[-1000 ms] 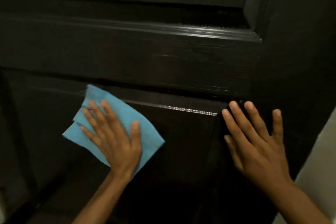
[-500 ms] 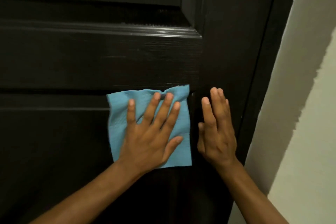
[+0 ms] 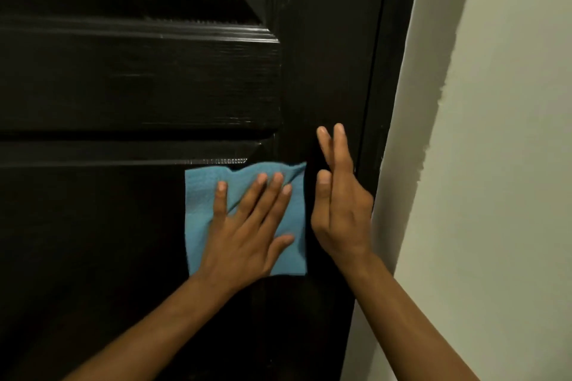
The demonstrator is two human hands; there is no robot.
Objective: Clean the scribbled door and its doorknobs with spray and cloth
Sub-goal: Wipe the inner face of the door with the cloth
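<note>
Cloth (image 3: 216, 195), blue, flat on dark door (image 3: 139, 86) w/ left hand (image 3: 247, 235) pressing it, fingers straight & spread. Right hand (image 3: 340, 210) just beside, fingers straight, holding nothing, near door's right edge.

Left hand (image 3: 247, 235): palm flat, fingers straight and spread, thumb out to the right; pressing flat on the cloth (image 3: 201, 195). Forearm bare, rising from the lower left.
Right hand (image 3: 340, 210): just beside the left, turned edge-on, fingers straight and close together pointing up, thumb alongside; holds nothing. Forearm bare, rising from the lower right.
</note>
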